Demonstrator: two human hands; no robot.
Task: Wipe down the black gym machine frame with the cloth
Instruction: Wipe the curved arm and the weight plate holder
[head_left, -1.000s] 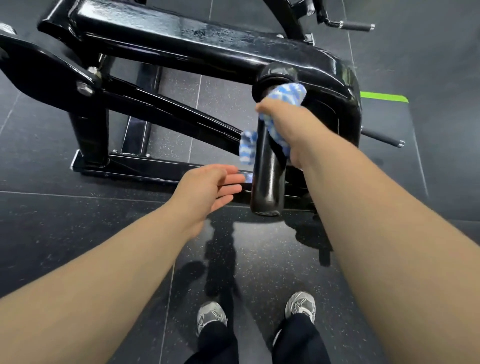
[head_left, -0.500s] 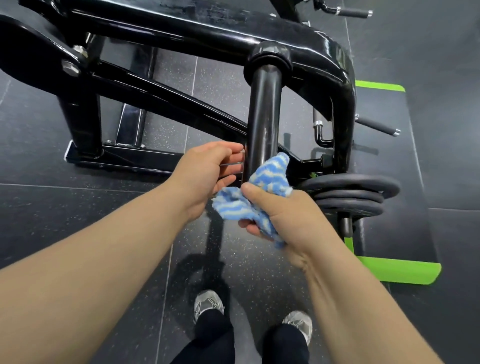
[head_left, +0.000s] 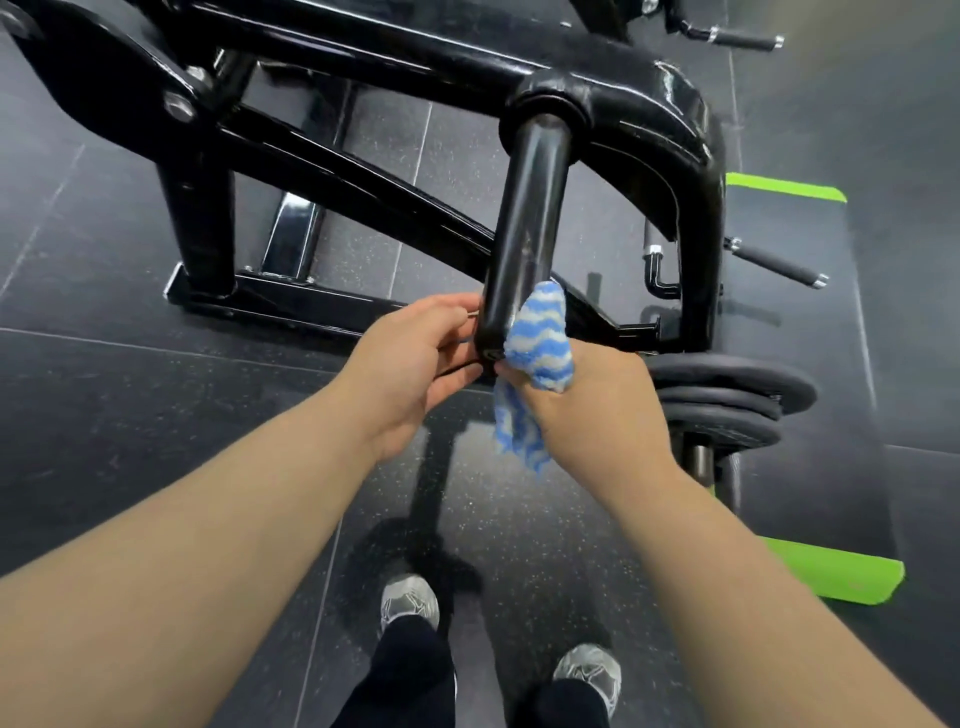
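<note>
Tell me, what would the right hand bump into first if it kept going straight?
Most likely the black tube: the right hand points its cloth at the tube's bottom end, seemingly touching it.

Bunched blue-and-white striped cloth (head_left: 540, 343) lies against the glossy black frame (head_left: 530, 223) tube's lower end.

Bare-armed person wears black trousers (head_left: 410, 675) and grey sneakers (head_left: 409, 603).

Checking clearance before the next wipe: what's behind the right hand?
Stacked black weight plates on a post, with a green-edged mat beyond. The right hand, gripping the cloth, covers the plates' left edge.
</note>
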